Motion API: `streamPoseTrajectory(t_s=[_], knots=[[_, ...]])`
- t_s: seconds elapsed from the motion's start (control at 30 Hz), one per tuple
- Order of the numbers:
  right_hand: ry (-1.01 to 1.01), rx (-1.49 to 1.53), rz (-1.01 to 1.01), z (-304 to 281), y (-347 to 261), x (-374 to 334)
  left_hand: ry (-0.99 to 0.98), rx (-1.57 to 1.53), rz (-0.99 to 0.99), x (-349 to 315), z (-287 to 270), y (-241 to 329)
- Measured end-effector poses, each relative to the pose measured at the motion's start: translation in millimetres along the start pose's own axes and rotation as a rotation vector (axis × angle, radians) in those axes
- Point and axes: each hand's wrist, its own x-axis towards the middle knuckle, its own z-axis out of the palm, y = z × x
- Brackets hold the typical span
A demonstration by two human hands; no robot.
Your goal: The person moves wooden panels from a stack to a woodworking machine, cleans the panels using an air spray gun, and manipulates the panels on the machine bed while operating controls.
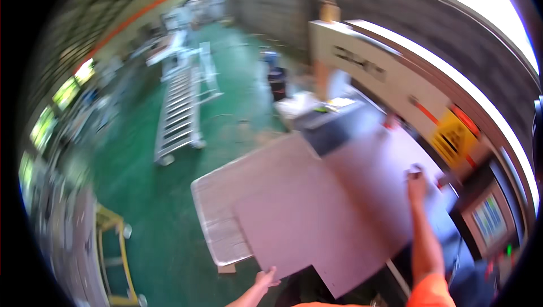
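Note:
A large flat pinkish sheet (294, 216) with a stepped near edge spans the middle of the view. At its near left corner my left hand (265, 280) closes on the edge, thumb side up; the fingers beneath are partly hidden. My right hand (417, 185) is above the sheet's right part, close to the machine. It looks closed, with something small and dark at the fingertips that blur keeps me from naming. Under the sheet's left side lies a paler, silvery-wrapped stack (218, 222).
A long pale machine beam (367, 61) with a yellow warning sign (454, 137) runs along the right. Below it stands a control screen (490, 219). Beyond the sheet are a dark drum (277, 83) and a metal ladder-like frame (180, 109). A yellow-framed cart (116, 256) stands left.

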Motion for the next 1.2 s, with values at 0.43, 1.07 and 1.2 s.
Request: streamPoseTrajectory(t_s=[0.43,1.07,1.2], knots=[[0.035,-0.809,-0.604,42,-102,245,-0.024,-0.03,0.016,19,1,-21],[-0.53,-0.167,-0.352,25,30,-70,0.062,0.017,0.095,11,4,-13],[-0.478,0.059,0.062,-56,102,-228,0.019,0.114,0.133,12,1,-11]])
